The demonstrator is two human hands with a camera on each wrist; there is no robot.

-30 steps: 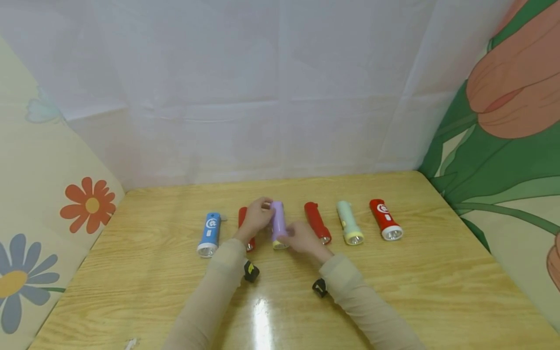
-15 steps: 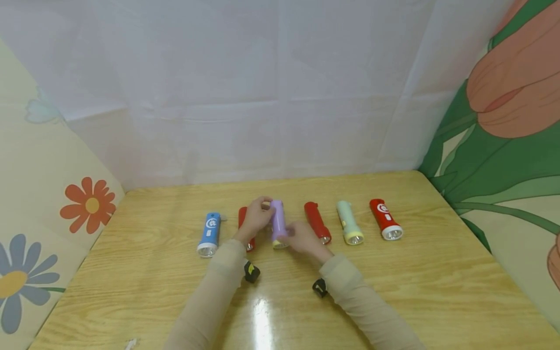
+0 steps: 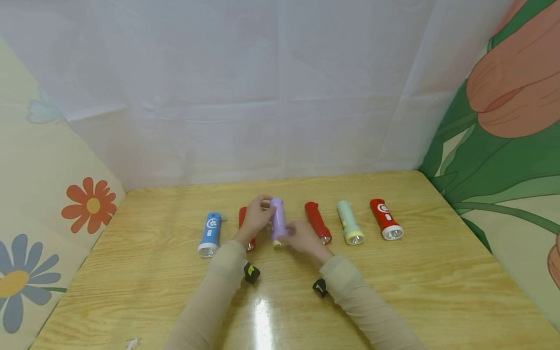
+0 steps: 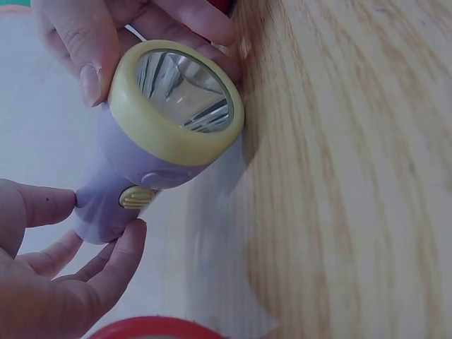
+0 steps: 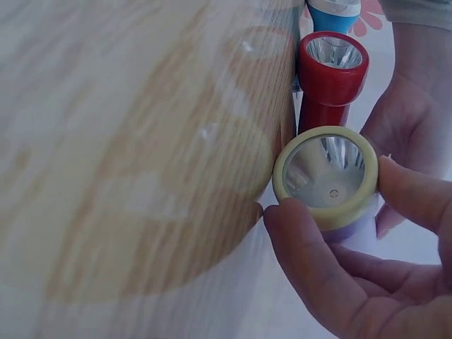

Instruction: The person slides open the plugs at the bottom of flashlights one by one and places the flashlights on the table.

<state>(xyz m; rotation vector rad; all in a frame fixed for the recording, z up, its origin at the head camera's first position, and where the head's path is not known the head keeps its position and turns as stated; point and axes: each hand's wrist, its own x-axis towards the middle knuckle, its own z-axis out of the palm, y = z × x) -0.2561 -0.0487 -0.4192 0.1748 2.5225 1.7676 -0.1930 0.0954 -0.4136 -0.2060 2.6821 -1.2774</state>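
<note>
A purple flashlight [image 3: 278, 218] with a pale yellow head ring [image 4: 166, 145] is between both hands, its lens end facing the person. My left hand [image 3: 258, 215] pinches its tail end between thumb and fingers, near the yellow switch [image 4: 136, 198]. At the lens end, my right hand [image 3: 303, 238] holds the ring with the thumb on one side and fingers on the other, as the right wrist view shows. A red flashlight [image 5: 332, 78] lies just left of it, partly hidden by my left hand in the head view.
On the wooden table [image 3: 393, 296], a blue flashlight [image 3: 211, 233] lies at the left of the row. To the right are a plain red flashlight [image 3: 317, 222], a mint green flashlight [image 3: 348, 221] and a red-and-white flashlight [image 3: 385, 218]. A white cloth [image 3: 280, 97] hangs behind.
The purple flashlight has shifted slightly up in the head view, away from the person, with both hands still on it. The other flashlights stay in place.
</note>
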